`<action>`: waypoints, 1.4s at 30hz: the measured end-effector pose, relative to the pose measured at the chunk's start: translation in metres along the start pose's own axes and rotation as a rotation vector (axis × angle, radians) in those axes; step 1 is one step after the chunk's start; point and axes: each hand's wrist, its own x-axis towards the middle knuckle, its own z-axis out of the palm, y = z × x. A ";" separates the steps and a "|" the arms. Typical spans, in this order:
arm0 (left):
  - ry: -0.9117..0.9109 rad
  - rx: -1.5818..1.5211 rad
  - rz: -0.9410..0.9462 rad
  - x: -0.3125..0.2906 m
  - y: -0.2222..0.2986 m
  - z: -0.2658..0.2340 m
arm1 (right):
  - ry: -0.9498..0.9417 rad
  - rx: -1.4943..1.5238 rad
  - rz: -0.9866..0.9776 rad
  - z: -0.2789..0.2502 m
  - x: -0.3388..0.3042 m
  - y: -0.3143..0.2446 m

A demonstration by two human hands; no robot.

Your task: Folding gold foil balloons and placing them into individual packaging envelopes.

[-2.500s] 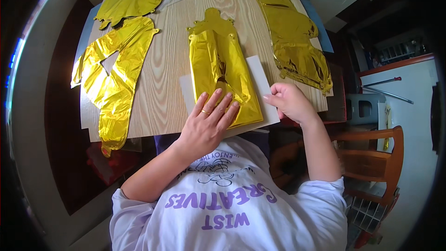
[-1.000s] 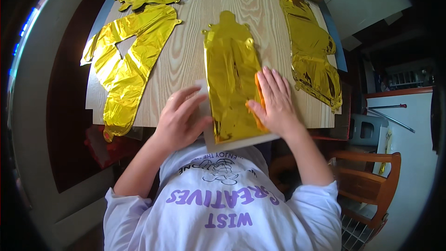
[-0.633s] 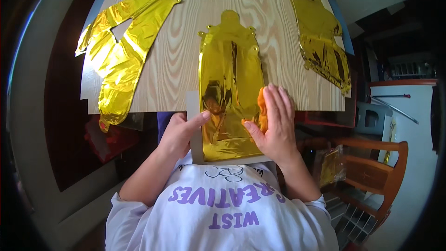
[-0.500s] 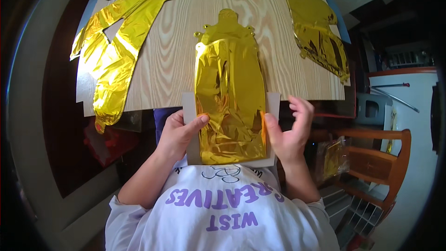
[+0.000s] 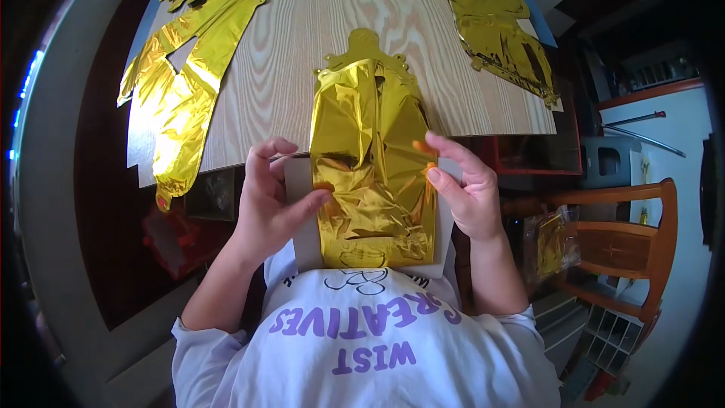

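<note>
A flat, uninflated gold foil balloon, folded into a long strip, lies over a pale card against my body. Its far end, with small tabs and a rounded neck, rests on the table. My left hand is at the card's left edge, thumb laid on the foil and fingers spread away from it. On the other side, my right hand has its thumb and index finger apart at the foil's right edge, the thumb touching it. The foil is creased and wrinkled between the hands.
On the wood-grain table, a flat gold balloon with a triangular hole hangs over the left edge. Another gold balloon lies at the right. A wooden chair stands at right, beside a clear packet with gold foil.
My left fingers have lifted off the card and spread. My right hand has shifted slightly up and inward, its fingers now at the foil's edge. The foil between them looks more wrinkled.
</note>
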 end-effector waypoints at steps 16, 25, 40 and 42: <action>-0.260 -0.120 -0.408 0.014 0.066 -0.020 | -0.190 0.252 0.129 -0.020 -0.002 -0.057; -0.159 -0.285 -0.453 0.049 0.107 -0.031 | -0.156 0.171 0.223 -0.020 0.056 -0.113; -0.169 1.211 0.507 0.175 0.017 0.006 | -0.221 -0.572 0.388 -0.040 0.227 0.002; -0.227 1.253 0.527 0.175 -0.002 0.012 | -0.187 -0.733 0.381 -0.032 0.222 -0.015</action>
